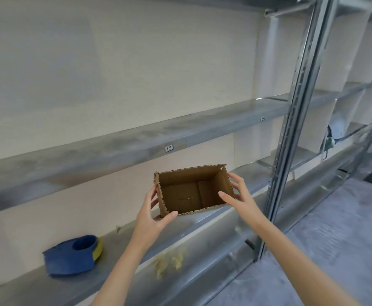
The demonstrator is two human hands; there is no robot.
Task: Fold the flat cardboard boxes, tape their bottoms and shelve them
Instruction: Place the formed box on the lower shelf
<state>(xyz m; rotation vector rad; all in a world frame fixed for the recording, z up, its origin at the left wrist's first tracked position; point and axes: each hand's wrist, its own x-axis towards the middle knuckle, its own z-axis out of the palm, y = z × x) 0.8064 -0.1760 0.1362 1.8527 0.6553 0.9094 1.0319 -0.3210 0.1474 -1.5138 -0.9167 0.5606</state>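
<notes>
Clasped at opposite end walls by left grip (153, 214) and right grip (241, 195): open cardboard box (193, 191). Likely light, stiff (rims crushable); best taken near corners.

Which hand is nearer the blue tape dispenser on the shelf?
Left. The left hand holds the cardboard box on the side facing the tape dispenser; the right hand holds the opposite side, farther away.

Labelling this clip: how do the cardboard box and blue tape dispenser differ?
The cardboard box is brown and open-topped; the tape dispenser is blue with a yellow edge. The left hand and right hand hold the box; the dispenser lies untouched, to its left. Both are at the lower shelf.
</notes>
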